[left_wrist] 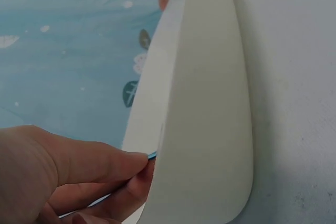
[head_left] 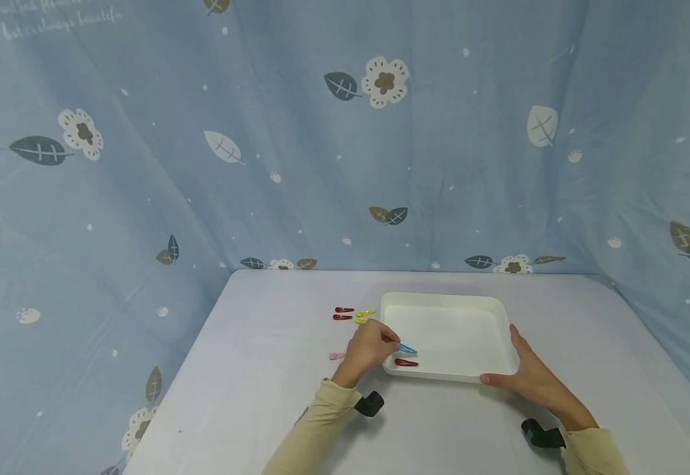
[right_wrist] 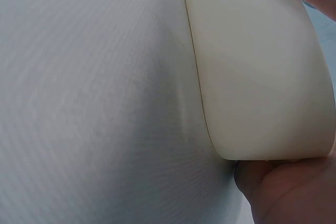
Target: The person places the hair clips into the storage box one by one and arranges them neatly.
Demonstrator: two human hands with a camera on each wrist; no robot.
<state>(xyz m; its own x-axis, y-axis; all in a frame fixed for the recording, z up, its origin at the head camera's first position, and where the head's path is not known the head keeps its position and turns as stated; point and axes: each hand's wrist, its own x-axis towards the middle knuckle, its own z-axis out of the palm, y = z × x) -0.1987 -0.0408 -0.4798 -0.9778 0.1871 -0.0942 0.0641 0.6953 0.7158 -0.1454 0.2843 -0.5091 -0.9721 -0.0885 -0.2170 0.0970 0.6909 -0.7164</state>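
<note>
My left hand (head_left: 371, 346) pinches a blue hair clip (head_left: 407, 349) between thumb and fingertips, over the left end of a shallow white tray (head_left: 440, 377). The left wrist view shows only a sliver of the blue clip (left_wrist: 152, 155) at the fingertips, beside the tray's wall. Inside the tray, near its front left corner, lies a red hair clip (head_left: 406, 362). My right hand (head_left: 532, 376) rests against the tray's front right corner, thumb along the front side and a straight finger along the right side. The right wrist view shows this hand (right_wrist: 289, 192) touching the tray's wall (right_wrist: 257, 87).
Left of the tray lie two red hair clips (head_left: 342, 317), two yellow hair clips (head_left: 365, 313) and a pink hair clip (head_left: 337, 355), which my left hand partly covers. They are on a white-covered table (head_left: 250, 396). A blue patterned curtain (head_left: 297, 185) stands behind and beside it.
</note>
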